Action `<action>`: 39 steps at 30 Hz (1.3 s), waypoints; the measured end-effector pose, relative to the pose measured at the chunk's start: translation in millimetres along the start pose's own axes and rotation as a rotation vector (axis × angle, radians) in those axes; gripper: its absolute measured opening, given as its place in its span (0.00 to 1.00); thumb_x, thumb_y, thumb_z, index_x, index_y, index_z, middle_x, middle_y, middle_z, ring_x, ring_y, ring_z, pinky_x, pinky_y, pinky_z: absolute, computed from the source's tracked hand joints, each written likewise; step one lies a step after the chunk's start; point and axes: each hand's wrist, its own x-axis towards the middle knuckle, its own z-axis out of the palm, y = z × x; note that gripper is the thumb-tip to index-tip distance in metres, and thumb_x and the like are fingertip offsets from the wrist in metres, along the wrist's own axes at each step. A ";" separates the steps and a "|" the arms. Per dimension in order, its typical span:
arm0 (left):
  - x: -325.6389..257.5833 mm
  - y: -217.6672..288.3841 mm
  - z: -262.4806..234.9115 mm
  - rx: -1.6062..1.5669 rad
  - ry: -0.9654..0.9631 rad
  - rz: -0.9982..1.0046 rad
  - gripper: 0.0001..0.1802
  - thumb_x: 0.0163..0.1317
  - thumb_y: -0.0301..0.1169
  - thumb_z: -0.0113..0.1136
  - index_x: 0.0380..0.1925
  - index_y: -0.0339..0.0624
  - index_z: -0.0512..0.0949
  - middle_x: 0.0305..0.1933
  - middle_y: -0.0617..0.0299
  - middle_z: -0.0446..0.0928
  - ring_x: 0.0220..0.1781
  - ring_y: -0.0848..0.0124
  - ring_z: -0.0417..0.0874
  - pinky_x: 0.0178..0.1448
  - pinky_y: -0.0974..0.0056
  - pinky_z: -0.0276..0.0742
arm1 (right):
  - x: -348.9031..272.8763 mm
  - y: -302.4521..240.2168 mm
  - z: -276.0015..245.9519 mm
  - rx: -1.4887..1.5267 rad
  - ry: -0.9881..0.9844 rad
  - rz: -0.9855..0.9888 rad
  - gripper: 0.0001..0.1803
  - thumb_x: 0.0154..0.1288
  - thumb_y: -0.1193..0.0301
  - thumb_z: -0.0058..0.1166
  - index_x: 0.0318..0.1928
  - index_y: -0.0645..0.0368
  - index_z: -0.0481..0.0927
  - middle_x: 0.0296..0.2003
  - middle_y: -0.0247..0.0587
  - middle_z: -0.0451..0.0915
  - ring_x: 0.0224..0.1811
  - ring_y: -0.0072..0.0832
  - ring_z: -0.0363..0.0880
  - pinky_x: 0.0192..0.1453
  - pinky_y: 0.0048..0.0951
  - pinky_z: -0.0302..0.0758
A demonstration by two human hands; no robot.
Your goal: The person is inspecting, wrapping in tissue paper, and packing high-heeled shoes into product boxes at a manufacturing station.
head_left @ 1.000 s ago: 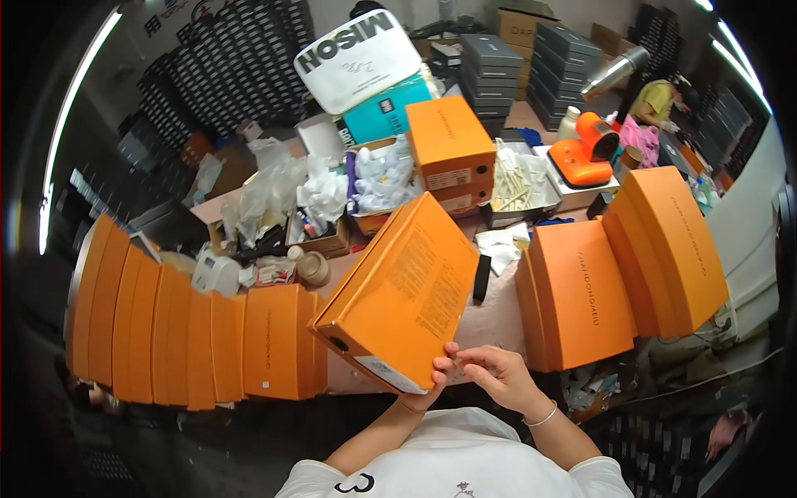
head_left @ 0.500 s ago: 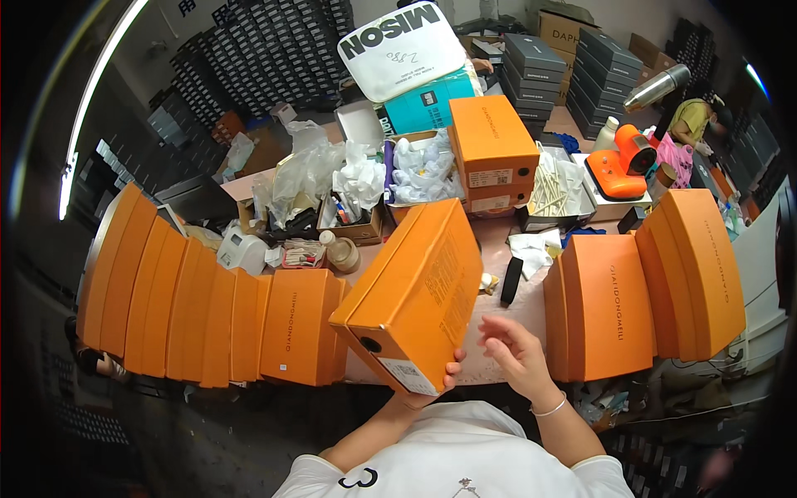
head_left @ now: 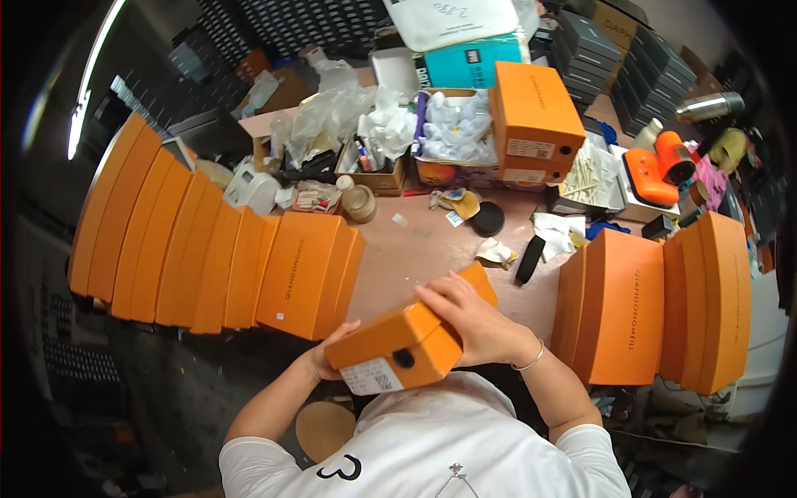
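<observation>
An orange shoebox [head_left: 390, 336] is held close to my chest over the near edge of the table, tilted, with its white label and round black hole facing me. My left hand [head_left: 330, 353] grips its left side, the fingers partly hidden by the box. Across the lid and right side lies my right hand [head_left: 475, 322], fingers bent around the upper edge. The lid appears to sit on the box; the contents cannot be seen.
Orange shoeboxes stand in rows at the left [head_left: 207, 249] and right [head_left: 614, 307]. On the pink table [head_left: 407, 257] lie a black brush [head_left: 530, 260], a round black tin [head_left: 487, 219] and cloths [head_left: 496, 252]. Behind are a bottle [head_left: 359, 201], stacked orange boxes [head_left: 540, 116] and an orange device [head_left: 656, 173].
The shoebox has come down and toward me, turning flatter. My right hand, free before, now grips its lid side. My left hand has shifted to the box's left side. The view has tilted down.
</observation>
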 end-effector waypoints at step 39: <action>107.8 -14.3 -6.3 0.827 0.496 0.748 0.62 0.41 0.34 0.79 0.71 0.40 0.45 0.69 0.50 0.57 0.73 0.58 0.57 0.73 0.56 0.55 | -18.0 152.1 45.4 0.952 0.297 0.500 0.58 0.42 0.66 0.76 0.71 0.61 0.51 0.61 0.39 0.66 0.65 0.29 0.62 0.69 0.30 0.58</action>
